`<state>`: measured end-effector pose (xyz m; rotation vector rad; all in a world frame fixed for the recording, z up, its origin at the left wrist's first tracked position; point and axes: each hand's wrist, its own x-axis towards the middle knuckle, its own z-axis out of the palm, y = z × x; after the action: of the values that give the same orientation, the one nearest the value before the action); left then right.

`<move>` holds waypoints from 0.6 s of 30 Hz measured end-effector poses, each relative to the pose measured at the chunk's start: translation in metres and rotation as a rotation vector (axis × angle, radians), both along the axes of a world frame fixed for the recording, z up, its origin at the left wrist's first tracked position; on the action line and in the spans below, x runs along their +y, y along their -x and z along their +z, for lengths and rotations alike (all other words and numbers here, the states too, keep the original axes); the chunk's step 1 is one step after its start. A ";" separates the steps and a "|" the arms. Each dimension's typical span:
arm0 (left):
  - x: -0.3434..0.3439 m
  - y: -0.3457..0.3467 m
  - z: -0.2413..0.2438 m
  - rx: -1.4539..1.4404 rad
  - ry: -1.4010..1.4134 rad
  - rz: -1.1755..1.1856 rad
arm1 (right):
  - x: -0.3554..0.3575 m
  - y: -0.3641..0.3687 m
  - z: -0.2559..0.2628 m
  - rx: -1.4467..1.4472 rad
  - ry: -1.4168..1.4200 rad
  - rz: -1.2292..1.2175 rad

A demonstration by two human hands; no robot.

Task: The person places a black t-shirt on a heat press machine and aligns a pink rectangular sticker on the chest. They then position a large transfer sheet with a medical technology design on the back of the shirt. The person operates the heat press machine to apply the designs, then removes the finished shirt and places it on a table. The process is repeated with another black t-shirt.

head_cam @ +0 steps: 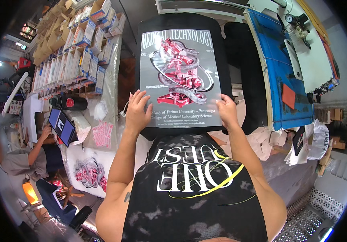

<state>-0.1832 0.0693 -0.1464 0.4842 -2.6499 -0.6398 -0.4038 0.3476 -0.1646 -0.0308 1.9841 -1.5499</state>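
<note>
A printed transfer film (152,75), showing a red microscope with a grey snake wound around it and white lettering, lies over a black garment (179,22). The garment is spread flat in front of me. Along the film's lower left edge rests my left hand (138,110), its fingers apart and the thumb near the film's surface. My right hand (227,110) pinches the lower right edge of the film between thumb and fingers. Glare covers part of the print's upper left.
To the right is a heat press with a blue-covered platen (282,69), an orange-red pad (288,96) and a pressure gauge (288,18). Cardboard boxes (67,65), a black bottle (69,103) and a tablet (61,127) occupy the left table. A person (22,160) sits beyond.
</note>
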 end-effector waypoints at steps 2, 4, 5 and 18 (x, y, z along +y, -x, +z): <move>-0.009 -0.002 -0.011 -0.011 -0.004 -0.021 | 0.010 0.006 -0.004 0.384 -0.266 0.028; -0.015 -0.006 -0.017 -0.028 0.015 -0.049 | 0.010 0.009 0.003 0.886 -0.390 0.172; -0.016 -0.009 -0.020 -0.041 0.032 -0.063 | 0.010 0.010 0.005 1.138 -0.446 0.244; -0.012 0.007 -0.028 0.032 -0.009 -0.112 | 0.008 0.024 -0.021 1.123 -0.469 0.386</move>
<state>-0.1898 0.0572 -0.1741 0.3263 -2.6592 -0.6870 -0.4282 0.3556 -0.1852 -1.2383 2.8645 -0.7886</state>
